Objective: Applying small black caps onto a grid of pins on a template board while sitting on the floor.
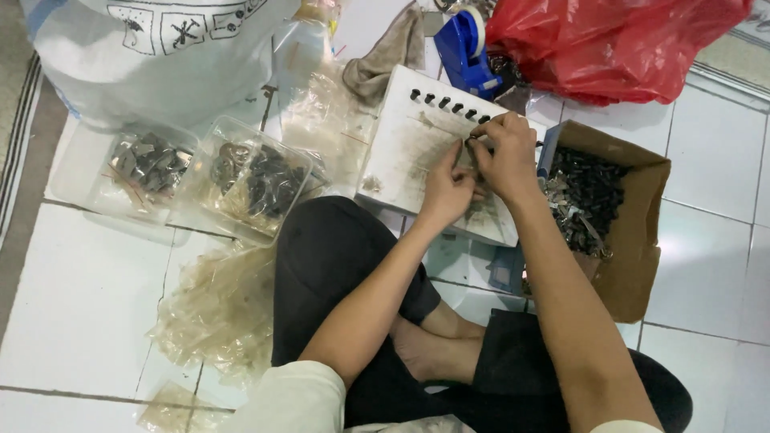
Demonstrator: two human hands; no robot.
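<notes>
My left hand and my right hand meet over a white slanted board that carries a row of small dark parts along its upper edge. Both hands pinch a small dark piece between their fingertips; its exact shape is too small to tell. I sit cross-legged on the tiled floor with the board in front of my knees.
A cardboard box of dark metal parts sits to the right. Two clear plastic trays of similar parts lie to the left, with crumpled clear bags. A red plastic bag, blue tape dispenser, cloth and large white sack lie behind.
</notes>
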